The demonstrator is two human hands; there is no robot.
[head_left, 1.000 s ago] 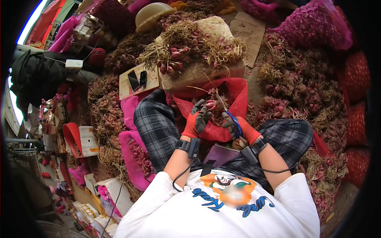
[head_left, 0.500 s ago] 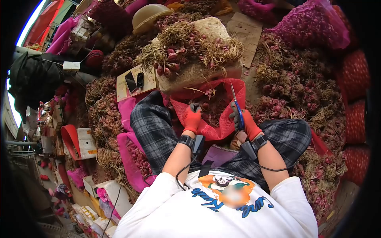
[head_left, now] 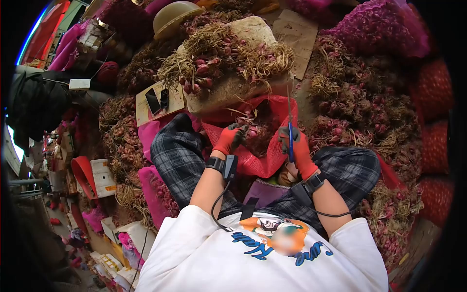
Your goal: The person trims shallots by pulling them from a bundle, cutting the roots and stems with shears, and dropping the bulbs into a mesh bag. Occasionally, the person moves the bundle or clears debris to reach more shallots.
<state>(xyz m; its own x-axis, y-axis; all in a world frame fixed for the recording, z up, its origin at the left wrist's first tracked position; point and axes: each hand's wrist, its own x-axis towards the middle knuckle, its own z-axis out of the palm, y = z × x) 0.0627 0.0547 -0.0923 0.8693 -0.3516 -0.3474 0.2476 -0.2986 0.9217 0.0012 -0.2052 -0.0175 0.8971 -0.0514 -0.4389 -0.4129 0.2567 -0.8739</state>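
My left hand [head_left: 230,138], in a red glove with grey fingertips, has its fingers curled closed over the left side of a red mesh bag [head_left: 265,167]. Pink shallots [head_left: 253,131] with dry stalks show right beside its fingertips; what the fingers hold is hidden. In my right hand [head_left: 300,152], gloved alike, is a pair of scissors [head_left: 291,130] with blue handles, the blades pointing away from me. The bag lies open between my crossed legs, with shallots inside. Just beyond it, bunches of shallots [head_left: 202,73] with dry tops rest on a pale block [head_left: 214,96].
Heaped shallots [head_left: 343,112] lie to the right and left. Full red mesh sacks [head_left: 433,146] line the far right, and a pink sack [head_left: 382,29] stands behind. Two dark phones [head_left: 153,101] lie on a board at left. A beige hard hat [head_left: 174,18] sits at the back.
The scissors have swung more upright in my right hand. My left hand has turned, its fingertips now beside brighter shallots. The whole view has shifted slightly.
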